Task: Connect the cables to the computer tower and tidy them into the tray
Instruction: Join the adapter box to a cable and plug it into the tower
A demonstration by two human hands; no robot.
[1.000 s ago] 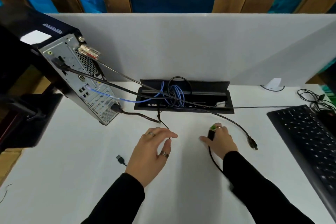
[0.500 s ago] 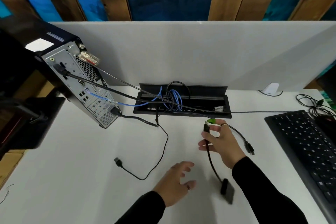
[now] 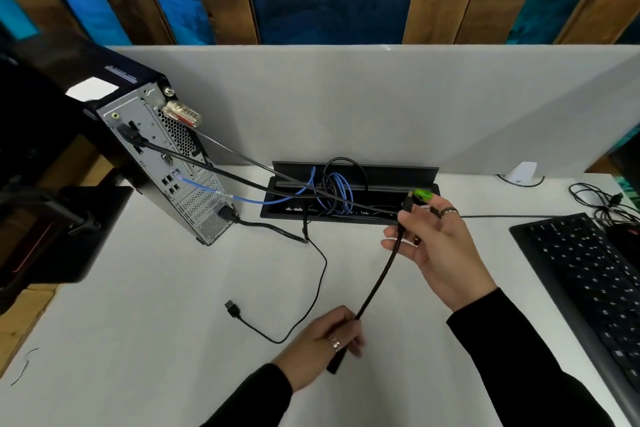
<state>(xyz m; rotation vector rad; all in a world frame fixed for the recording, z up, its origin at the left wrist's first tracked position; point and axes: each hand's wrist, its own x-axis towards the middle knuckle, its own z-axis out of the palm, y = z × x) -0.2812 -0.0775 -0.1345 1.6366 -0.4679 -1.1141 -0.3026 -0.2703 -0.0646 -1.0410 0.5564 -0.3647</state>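
- The short black cable (image 3: 377, 279) hangs taut in the air above the desk (image 3: 138, 340), stretched between both hands, in front of the cable tray (image 3: 349, 217).
- The right hand (image 3: 438, 246) pinches its upper plug end, next to a green tag (image 3: 423, 195); the left hand (image 3: 323, 345) curls round the lower end.
- Step in hand, I judge: readying this cable for plugging in (which port it suits is unclear).
- Next move calls for carrying a plug left to the computer tower (image 3: 166, 152), whose rear panel faces the tray.
- A thin USB lead (image 3: 304, 298) lies loose on the desk, unconnected.
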